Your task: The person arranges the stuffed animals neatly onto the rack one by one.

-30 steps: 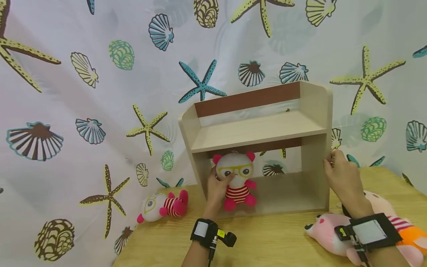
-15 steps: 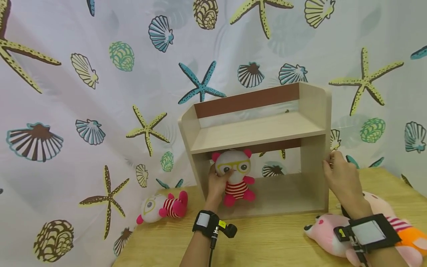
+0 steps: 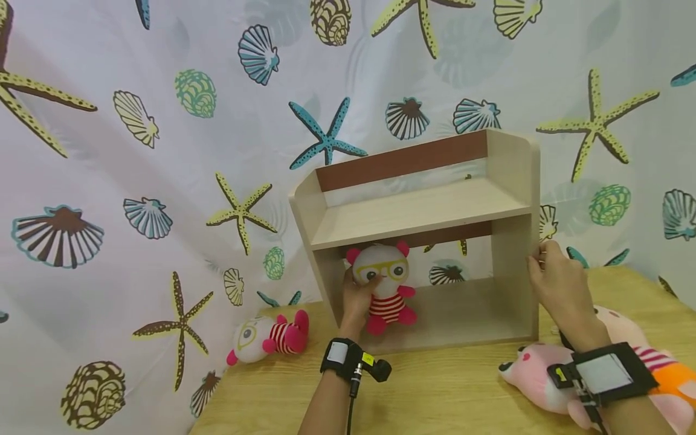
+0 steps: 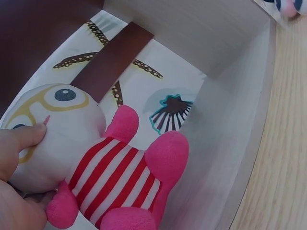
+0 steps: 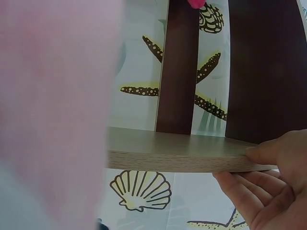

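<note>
A panda plush (image 3: pixel 387 307) with yellow glasses and a red-striped body is upright in the lower left compartment of the wooden shelf (image 3: pixel 424 208). My left hand (image 3: pixel 356 302) grips its head from the left, thumb across the face, as the left wrist view also shows. Whether the pink feet touch the compartment floor, I cannot tell. At the shelf's right side panel (image 5: pixel 192 160), my right hand (image 3: pixel 562 290) pinches the front edge, thumb on one face and fingers on the other.
Left of the shelf, a similar panda plush (image 3: pixel 272 338) lies on its back on the wooden table (image 3: pixel 424 393). Pink plush toys (image 3: pixel 544 377) lie at the right, partly under my right forearm. A patterned curtain (image 3: pixel 179 145) hangs behind.
The held panda plush has moved slightly up and deeper into the lower compartment, with my left hand following. My right hand stays on the side panel.
</note>
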`<state>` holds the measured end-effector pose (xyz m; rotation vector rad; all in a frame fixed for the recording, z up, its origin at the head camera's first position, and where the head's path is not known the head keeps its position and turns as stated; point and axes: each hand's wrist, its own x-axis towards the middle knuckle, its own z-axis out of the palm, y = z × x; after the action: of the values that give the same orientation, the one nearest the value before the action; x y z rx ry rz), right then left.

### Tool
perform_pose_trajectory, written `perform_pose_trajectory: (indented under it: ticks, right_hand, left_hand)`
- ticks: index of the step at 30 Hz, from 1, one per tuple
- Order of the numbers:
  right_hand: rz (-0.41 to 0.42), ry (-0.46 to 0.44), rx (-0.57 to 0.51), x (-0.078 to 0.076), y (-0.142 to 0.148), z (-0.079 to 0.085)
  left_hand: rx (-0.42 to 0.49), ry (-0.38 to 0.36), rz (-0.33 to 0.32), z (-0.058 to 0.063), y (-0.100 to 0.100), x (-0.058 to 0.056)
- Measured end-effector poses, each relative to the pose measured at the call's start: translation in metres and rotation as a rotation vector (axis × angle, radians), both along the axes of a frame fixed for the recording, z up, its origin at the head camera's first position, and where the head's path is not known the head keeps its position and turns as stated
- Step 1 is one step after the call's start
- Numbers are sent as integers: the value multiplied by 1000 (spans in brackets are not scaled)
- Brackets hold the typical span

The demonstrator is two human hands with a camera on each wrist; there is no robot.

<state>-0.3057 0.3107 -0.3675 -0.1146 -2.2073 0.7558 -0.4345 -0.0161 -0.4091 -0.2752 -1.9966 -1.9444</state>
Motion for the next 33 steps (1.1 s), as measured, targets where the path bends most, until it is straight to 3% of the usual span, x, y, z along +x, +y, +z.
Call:
perform_pose_trajectory:
  ticks: [4, 10, 15, 23, 33]
  right_hand:
    - [-2, -3, 2, -1, 1, 0]
    - [2, -14, -5, 0, -1, -1]
    - [-3, -13, -4, 0, 0, 0]
    - [-4, -25, -3, 1, 0, 0]
    - [-8, -2, 7, -1, 3, -1]
  left_hand:
    - [-4, 10, 21, -3, 4, -4]
    - [-93, 19, 108, -8, 5, -11]
    - [-145, 28, 136, -7, 6, -13]
    - [-124, 11, 156, -12, 5, -24]
    - [-78, -32, 146, -6, 6, -30]
